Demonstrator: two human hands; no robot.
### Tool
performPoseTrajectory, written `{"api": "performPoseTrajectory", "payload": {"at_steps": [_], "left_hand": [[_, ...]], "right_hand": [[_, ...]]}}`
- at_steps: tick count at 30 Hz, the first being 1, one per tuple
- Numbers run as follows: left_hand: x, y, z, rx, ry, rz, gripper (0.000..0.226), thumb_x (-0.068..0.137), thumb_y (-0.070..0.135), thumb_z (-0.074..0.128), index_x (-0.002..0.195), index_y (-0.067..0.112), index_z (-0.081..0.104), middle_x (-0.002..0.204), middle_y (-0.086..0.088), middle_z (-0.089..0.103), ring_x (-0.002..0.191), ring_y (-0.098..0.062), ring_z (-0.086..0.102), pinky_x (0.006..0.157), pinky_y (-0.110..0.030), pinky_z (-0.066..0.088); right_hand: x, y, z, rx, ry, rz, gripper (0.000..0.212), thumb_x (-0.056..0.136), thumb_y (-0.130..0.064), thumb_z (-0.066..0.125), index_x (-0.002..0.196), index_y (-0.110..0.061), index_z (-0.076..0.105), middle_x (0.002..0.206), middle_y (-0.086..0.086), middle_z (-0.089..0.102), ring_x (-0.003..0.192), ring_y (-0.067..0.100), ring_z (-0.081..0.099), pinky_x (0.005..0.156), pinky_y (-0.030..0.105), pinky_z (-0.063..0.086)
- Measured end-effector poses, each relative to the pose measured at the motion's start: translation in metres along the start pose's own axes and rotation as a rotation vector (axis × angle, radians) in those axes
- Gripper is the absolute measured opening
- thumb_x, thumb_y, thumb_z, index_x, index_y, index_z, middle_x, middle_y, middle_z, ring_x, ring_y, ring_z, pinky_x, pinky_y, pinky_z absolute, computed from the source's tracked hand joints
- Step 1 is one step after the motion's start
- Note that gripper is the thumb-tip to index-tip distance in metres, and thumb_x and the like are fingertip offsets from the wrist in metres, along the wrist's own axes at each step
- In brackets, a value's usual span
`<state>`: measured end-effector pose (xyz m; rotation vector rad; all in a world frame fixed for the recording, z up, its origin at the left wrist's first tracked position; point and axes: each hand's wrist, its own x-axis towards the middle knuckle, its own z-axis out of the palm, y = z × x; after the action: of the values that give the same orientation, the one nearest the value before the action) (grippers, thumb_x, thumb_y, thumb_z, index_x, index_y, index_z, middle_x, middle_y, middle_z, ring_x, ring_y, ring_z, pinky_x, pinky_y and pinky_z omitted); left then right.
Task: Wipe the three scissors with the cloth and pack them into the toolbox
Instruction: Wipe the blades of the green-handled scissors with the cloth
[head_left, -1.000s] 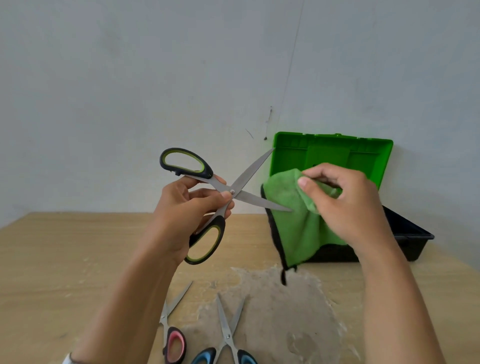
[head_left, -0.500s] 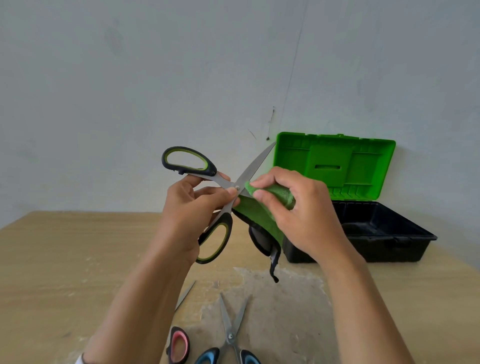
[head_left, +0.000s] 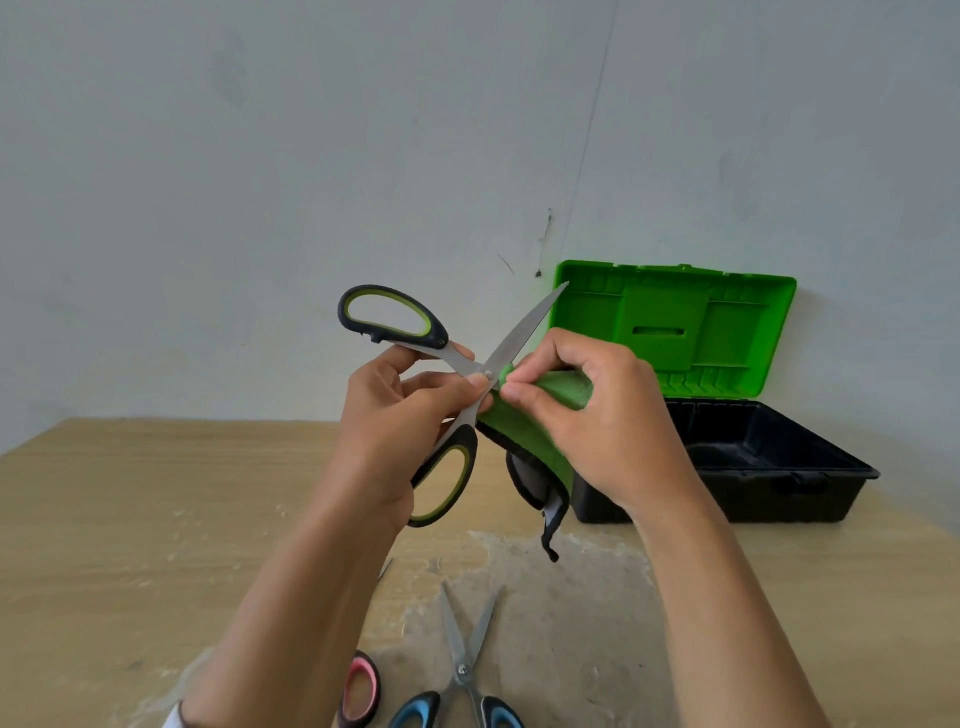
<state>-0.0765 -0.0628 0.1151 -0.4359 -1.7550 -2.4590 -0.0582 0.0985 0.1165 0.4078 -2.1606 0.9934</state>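
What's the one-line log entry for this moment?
step: wiping | left hand: holds green-handled scissors, blades open | right hand: pinches cloth on blade near pivot | toolbox: open

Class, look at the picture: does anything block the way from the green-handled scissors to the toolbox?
Nothing visible does. The toolbox stands open, lid up, beyond the right hand, which pinches the cloth on the scissors in the left hand.

the black plastic toolbox tray (head_left: 852, 470) stands open from above on your right; its upright green lid (head_left: 748, 322) walls off the far side. the light wooden surface (head_left: 156, 519) gives you passing room on the left. blue-handled steel scissors (head_left: 462, 670) and pink-handled scissors (head_left: 360, 693) lie at your near edge.
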Motion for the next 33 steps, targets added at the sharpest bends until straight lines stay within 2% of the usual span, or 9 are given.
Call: {"api": "performPoseTrajectory", "payload": {"at_steps": [5, 6, 10, 13, 18, 24, 27, 30, 33], "left_hand": [[0.0, -0.001, 0.002, 0.007, -0.025, 0.012, 0.022, 0.08, 0.002, 0.075, 0.1, 0.008, 0.067, 0.069, -0.007, 0.071, 0.062, -0.018, 0.068, 0.053, -0.021, 0.053], [0.0, -0.001, 0.001, 0.003, -0.029, 0.01, 0.022, 0.081, 0.002, 0.074, 0.1, 0.008, 0.067, 0.068, -0.007, 0.071, 0.061, -0.018, 0.067, 0.053, -0.021, 0.053], [0.0, 0.001, -0.001, -0.004, -0.04, 0.004, 0.023, 0.081, 0.002, 0.074, 0.102, 0.007, 0.066, 0.067, -0.007, 0.072, 0.061, -0.019, 0.068, 0.053, -0.022, 0.053], [0.001, 0.001, -0.001, -0.022, -0.027, 0.004, 0.026, 0.08, 0.002, 0.075, 0.104, 0.005, 0.065, 0.066, -0.006, 0.071, 0.06, -0.017, 0.07, 0.053, -0.022, 0.053], [0.002, -0.001, 0.0, -0.049, -0.012, -0.015, 0.03, 0.08, 0.001, 0.074, 0.108, 0.003, 0.064, 0.067, -0.005, 0.071, 0.063, -0.015, 0.071, 0.051, -0.019, 0.052], [0.0, -0.002, 0.003, -0.048, -0.015, -0.025, 0.031, 0.08, 0.001, 0.074, 0.109, 0.002, 0.063, 0.067, -0.005, 0.071, 0.061, -0.014, 0.071, 0.049, -0.019, 0.05], [-0.001, -0.004, 0.005, -0.05, -0.012, -0.026, 0.03, 0.079, 0.001, 0.074, 0.108, 0.002, 0.063, 0.067, -0.006, 0.071, 0.062, -0.015, 0.07, 0.05, -0.019, 0.051], [-0.002, -0.004, 0.007, -0.045, -0.008, -0.005, 0.029, 0.08, 0.0, 0.074, 0.107, 0.002, 0.064, 0.07, -0.009, 0.071, 0.064, -0.017, 0.071, 0.052, -0.021, 0.053], [-0.003, -0.004, 0.008, -0.04, -0.018, 0.018, 0.026, 0.08, 0.001, 0.074, 0.104, 0.003, 0.064, 0.069, -0.009, 0.07, 0.064, -0.018, 0.071, 0.053, -0.021, 0.053]], "right_hand": [[-0.002, -0.001, 0.007, -0.059, 0.034, -0.036, 0.015, 0.088, -0.023, 0.075, 0.079, -0.022, 0.062, 0.076, -0.02, 0.065, 0.081, 0.001, 0.064, 0.078, 0.036, 0.053], [-0.002, -0.001, 0.01, -0.055, 0.045, -0.031, 0.015, 0.089, -0.023, 0.073, 0.08, -0.022, 0.062, 0.075, -0.021, 0.065, 0.081, 0.0, 0.064, 0.078, 0.034, 0.053], [0.0, -0.001, 0.011, 0.03, 0.081, 0.053, 0.015, 0.09, -0.021, 0.074, 0.08, -0.018, 0.063, 0.077, -0.014, 0.069, 0.086, -0.002, 0.067, 0.075, 0.012, 0.05], [0.001, -0.002, 0.005, 0.083, 0.059, 0.079, 0.012, 0.087, -0.023, 0.078, 0.079, -0.019, 0.069, 0.079, -0.012, 0.074, 0.084, -0.002, 0.07, 0.076, 0.012, 0.052], [0.0, 0.001, -0.009, 0.078, -0.054, 0.002, 0.002, 0.087, -0.019, 0.077, 0.087, -0.019, 0.079, 0.088, -0.014, 0.078, 0.089, 0.0, 0.072, 0.082, 0.013, 0.054], [-0.001, 0.002, -0.011, -0.048, -0.003, -0.085, 0.01, 0.079, -0.021, 0.084, 0.087, -0.027, 0.081, 0.09, -0.015, 0.075, 0.088, 0.004, 0.07, 0.082, 0.023, 0.056], [-0.001, 0.001, -0.01, -0.056, 0.005, -0.07, 0.008, 0.08, -0.022, 0.084, 0.083, -0.026, 0.078, 0.085, -0.013, 0.075, 0.086, 0.003, 0.069, 0.077, 0.015, 0.051], [-0.001, 0.0, -0.007, 0.056, 0.036, 0.058, 0.022, 0.078, -0.019, 0.085, 0.085, -0.022, 0.065, 0.082, -0.013, 0.075, 0.089, -0.006, 0.069, 0.077, 0.003, 0.045], [-0.001, -0.001, -0.005, 0.124, 0.05, 0.116, 0.026, 0.08, -0.018, 0.084, 0.083, -0.024, 0.059, 0.084, -0.008, 0.074, 0.09, 0.0, 0.07, 0.078, 0.008, 0.047]]}}
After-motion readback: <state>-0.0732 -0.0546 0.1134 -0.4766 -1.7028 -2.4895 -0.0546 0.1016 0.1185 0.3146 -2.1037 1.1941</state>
